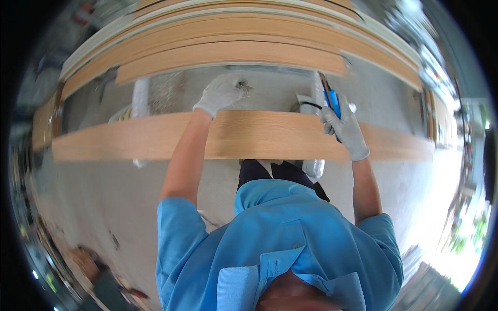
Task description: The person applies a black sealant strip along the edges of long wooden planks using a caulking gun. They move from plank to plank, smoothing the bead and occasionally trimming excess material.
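My left hand point(220, 94), in a pale work glove, hovers just beyond a long wood-grain board point(270, 136). Its fingertips are pinched together; what lies between them, if anything, is too small to make out. A blue-handled tool point(334, 103) with a dark, narrow far end is gripped in my right hand point(345, 128), also gloved. That hand is over the right part of the board, and the tool points away from me. The tool's exact kind is unclear. A dark curved strip or cord point(311, 105) shows next to it.
The board rests crosswise on two plastic-wrapped supports point(140, 98). Beyond it, several long wood-grain panels point(228, 54) with pale edges lie parallel. Grey floor point(119, 202) stretches around my feet. A slatted pallet-like object point(430, 290) sits at the lower right.
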Demonstrator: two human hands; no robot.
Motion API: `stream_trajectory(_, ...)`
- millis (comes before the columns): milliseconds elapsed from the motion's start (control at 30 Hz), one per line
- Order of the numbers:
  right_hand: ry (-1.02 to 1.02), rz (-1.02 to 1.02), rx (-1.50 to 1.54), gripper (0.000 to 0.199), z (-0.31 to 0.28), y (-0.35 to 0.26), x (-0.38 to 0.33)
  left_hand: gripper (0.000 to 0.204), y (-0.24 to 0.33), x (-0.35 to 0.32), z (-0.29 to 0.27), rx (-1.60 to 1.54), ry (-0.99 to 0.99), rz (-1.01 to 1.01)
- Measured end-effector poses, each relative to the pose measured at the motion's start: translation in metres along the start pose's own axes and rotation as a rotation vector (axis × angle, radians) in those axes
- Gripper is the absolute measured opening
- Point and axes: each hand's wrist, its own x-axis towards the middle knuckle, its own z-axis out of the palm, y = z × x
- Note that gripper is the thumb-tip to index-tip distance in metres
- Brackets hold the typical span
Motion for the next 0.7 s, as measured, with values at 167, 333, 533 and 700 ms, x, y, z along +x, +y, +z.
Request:
stream_trajectory(167,0.313,0.08,0.896,0.036,0.016,0.034,-0.092,0.052,0.046,0.106,0.1,0.262,-0.553,0.201)
stream_trajectory(333,0.367,0.285,1.302,0.047,0.069,0.057,-0.166,0.064,0.084,0.164,0.192,0.331,-0.743,0.319)
stream_trajectory(533,0.195,0.378,1.363,0.052,0.106,0.037,-0.236,0.064,0.07,0.188,0.231,-0.003,-0.872,0.364)
stream_trajectory(700,0.224,0.339,0.977,0.042,0.069,0.051,-0.228,0.032,0.099,0.167,0.168,-0.314,-0.613,0.1)
